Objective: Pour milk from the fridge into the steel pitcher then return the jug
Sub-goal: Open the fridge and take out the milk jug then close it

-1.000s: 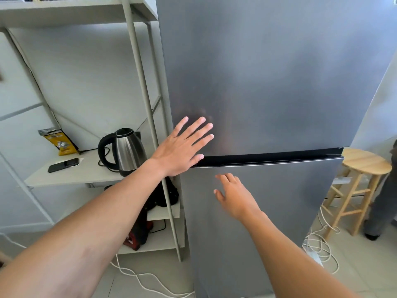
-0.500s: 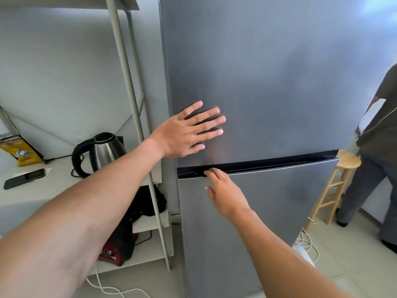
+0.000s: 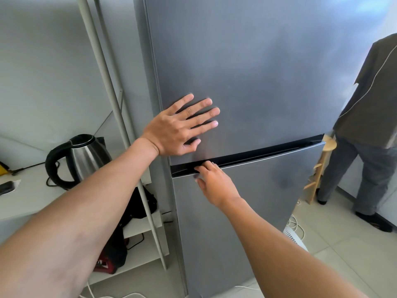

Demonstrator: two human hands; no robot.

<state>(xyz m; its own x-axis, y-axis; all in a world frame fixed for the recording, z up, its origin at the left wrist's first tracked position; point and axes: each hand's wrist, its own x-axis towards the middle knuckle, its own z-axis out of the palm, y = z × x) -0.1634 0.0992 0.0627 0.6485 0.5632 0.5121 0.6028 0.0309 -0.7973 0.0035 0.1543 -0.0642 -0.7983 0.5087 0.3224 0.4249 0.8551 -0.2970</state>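
At the fridge [image 3: 257, 82] door seam, right hand [image 3: 217, 186] hooks in; left hand [image 3: 171, 130] lies flat above.

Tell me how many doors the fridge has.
2: the upper door, with the left hand flat on it, and the lower door, whose top-edge groove the right hand is reaching into.

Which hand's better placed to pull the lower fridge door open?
Right. The right hand has its fingertips already in the dark handle slot atop the lower door. The left hand lies flat on the upper door, gripping nothing.
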